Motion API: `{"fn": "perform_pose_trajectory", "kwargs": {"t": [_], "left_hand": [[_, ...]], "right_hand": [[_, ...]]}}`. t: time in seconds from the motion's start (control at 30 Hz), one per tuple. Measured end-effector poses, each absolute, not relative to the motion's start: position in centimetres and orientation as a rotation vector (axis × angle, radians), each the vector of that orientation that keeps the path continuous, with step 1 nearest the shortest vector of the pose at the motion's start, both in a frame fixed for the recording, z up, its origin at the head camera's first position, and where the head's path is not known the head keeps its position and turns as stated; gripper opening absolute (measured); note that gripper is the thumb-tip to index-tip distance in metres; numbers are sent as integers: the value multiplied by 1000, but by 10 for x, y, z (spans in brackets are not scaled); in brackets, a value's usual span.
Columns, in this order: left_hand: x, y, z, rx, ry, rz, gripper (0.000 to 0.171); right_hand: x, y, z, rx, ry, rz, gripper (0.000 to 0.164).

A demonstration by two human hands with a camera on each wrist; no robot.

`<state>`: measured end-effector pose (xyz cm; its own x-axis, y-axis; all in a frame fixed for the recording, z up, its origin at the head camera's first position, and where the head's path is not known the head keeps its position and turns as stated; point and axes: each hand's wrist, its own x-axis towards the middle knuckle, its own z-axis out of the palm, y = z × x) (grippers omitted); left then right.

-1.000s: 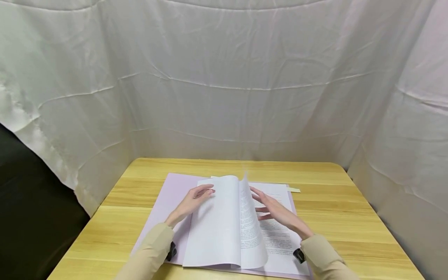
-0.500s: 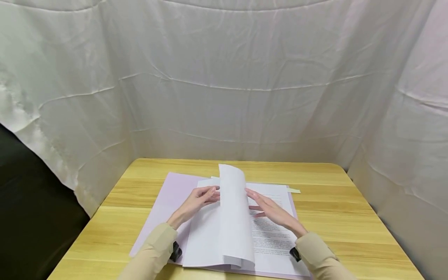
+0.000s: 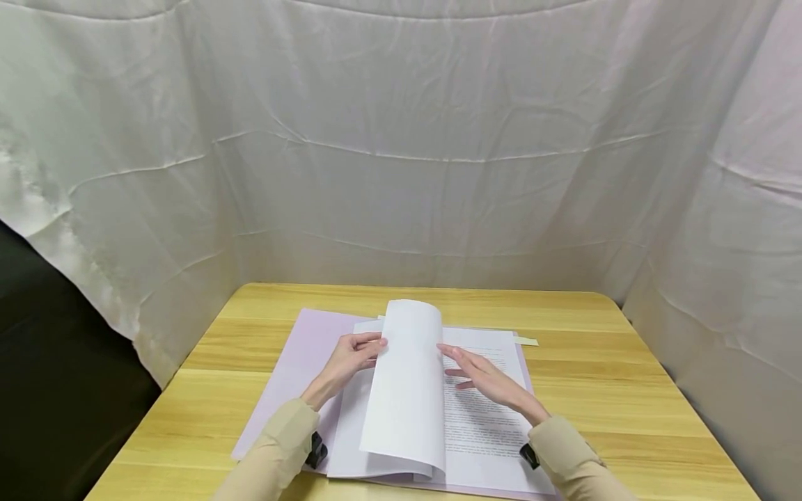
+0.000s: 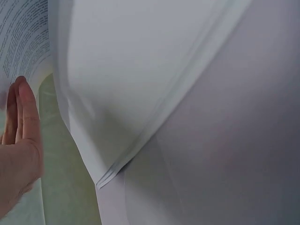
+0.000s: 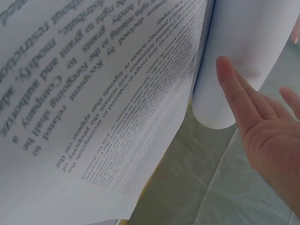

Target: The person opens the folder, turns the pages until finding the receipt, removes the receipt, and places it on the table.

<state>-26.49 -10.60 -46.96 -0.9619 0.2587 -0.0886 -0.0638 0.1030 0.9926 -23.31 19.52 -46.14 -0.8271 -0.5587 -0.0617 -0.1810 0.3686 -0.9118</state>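
A lilac folder (image 3: 293,365) lies spread on the table with loose-leaf paper in it. One white page (image 3: 406,396) stands curved up over the middle, its blank face upward. My left hand (image 3: 346,362) pinches its left edge, thumb on the upper face and fingers beneath; in the left wrist view, those fingers are straight against the printed side. My right hand (image 3: 487,379) lies with extended fingers, index fingertip at the page's bend. In the right wrist view, its fingertips (image 5: 226,69) touch the rolled white paper. A printed sheet (image 3: 482,424) lies under the right hand.
A pale yellow tab (image 3: 526,341) sticks out at the folder's right side. The wooden table (image 3: 595,369) extends around the folder. White cloth (image 3: 438,209) hangs behind and on the sides, and a dark area (image 3: 56,376) lies at left. Black wrist cameras (image 3: 317,451) sit at both sleeves.
The page has swung from the right over to the left, its printed side turning down. My left hand has taken its edge; my right hand has followed slightly leftward.
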Motion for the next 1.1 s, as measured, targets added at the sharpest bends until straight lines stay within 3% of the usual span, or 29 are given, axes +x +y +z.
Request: {"fn": "perform_pose_trajectory", "kwargs": {"t": [0.63,1.1], "left_hand": [[-265,-111,-474,-104,2252,1891,70],[-269,-133,-487,53,2635,1525,71]], "right_hand": [[-240,214,-465,-623,2379,-1389,56],[-247,237,-478,-581,2592,-1210,53]]}}
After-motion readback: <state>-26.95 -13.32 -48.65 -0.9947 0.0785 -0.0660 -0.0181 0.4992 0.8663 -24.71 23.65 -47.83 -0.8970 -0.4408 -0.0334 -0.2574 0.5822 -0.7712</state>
